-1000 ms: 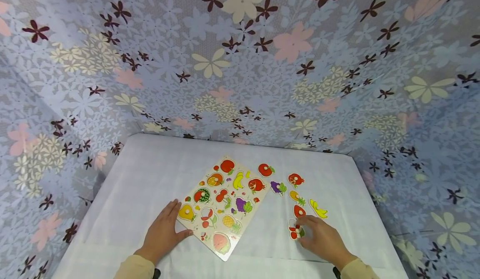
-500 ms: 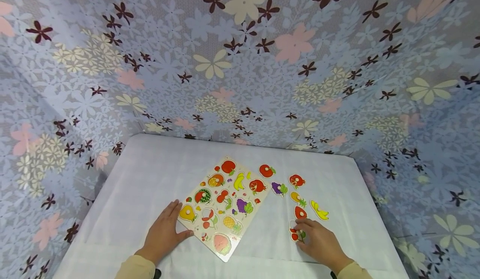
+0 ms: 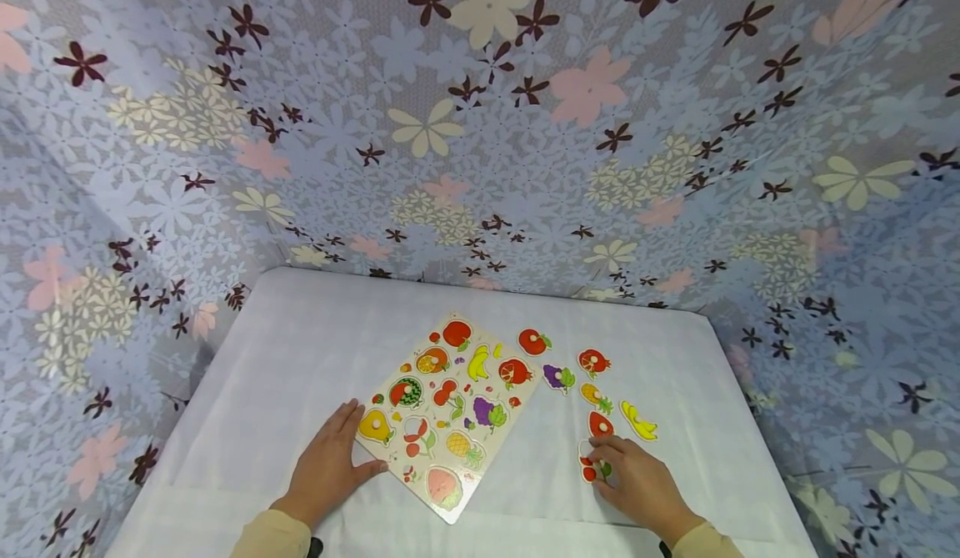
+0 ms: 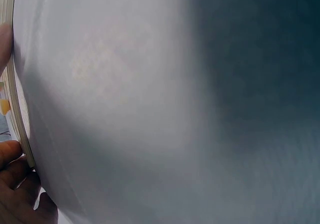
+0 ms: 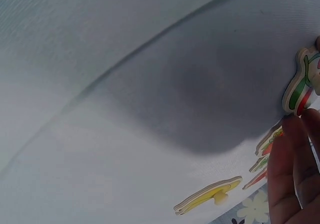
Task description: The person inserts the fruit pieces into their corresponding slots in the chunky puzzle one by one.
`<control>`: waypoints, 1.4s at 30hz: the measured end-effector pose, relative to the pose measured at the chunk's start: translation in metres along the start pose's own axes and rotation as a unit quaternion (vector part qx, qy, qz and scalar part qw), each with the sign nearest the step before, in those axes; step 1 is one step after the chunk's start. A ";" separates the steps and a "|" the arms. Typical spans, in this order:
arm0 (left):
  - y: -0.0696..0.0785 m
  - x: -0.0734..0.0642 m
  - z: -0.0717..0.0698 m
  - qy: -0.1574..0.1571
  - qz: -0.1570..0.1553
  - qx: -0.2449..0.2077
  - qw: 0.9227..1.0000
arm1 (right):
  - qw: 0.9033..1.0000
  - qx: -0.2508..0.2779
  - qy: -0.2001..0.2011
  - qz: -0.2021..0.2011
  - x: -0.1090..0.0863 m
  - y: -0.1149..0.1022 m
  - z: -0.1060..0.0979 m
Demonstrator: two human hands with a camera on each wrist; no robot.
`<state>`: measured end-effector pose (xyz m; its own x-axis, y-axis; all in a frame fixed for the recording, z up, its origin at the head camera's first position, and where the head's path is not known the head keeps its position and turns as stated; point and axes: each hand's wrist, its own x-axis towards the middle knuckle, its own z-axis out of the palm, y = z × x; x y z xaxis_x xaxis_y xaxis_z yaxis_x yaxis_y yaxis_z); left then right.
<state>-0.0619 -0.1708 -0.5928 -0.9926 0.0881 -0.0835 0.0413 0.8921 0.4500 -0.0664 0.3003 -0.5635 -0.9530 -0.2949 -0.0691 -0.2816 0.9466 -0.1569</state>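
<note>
In the head view, my left hand holds the left corner of a wooden fruit puzzle board, fingers on one edge and thumb on the other. The left wrist view shows the board's side edge between thumb and fingers. My right hand pinches a cherry puzzle piece at the right of the table, its fingers covering part of the piece. Seen from the right wrist, the cherry piece has its edge at my fingertips. A strawberry piece lies just beyond that hand.
Other loose pieces lie right of the board: tomato, grapes, pomegranate, pineapple and banana. On the board sit a pear piece and a watermelon piece. Flowered cloth hangs behind the white table.
My right fingers have shifted slightly over the cherry piece and cover more of its right side. My left hand and the board stay in place.
</note>
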 end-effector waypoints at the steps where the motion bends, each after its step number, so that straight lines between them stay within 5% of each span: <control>1: 0.000 0.000 0.000 0.000 0.000 -0.001 1.000 | 1.000 -0.001 0.001 0.000 0.000 0.000 0.000; 12: 0.000 0.000 0.002 0.011 0.003 0.000 1.000 | 1.000 -0.002 0.015 -0.007 0.001 0.000 0.003; 23: 0.000 -0.001 0.000 0.005 0.001 -0.005 1.000 | 1.000 -0.008 -0.011 -0.007 0.003 0.002 0.002; 42: 0.001 -0.002 -0.002 0.003 0.006 -0.005 1.000 | 0.996 -0.034 0.017 -0.080 0.004 0.008 0.000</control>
<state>-0.0606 -0.1706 -0.5903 -0.9928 0.0951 -0.0725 0.0513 0.8864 0.4602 -0.0724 0.3065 -0.5649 -0.8980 -0.4397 -0.0158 -0.4363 0.8946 -0.0969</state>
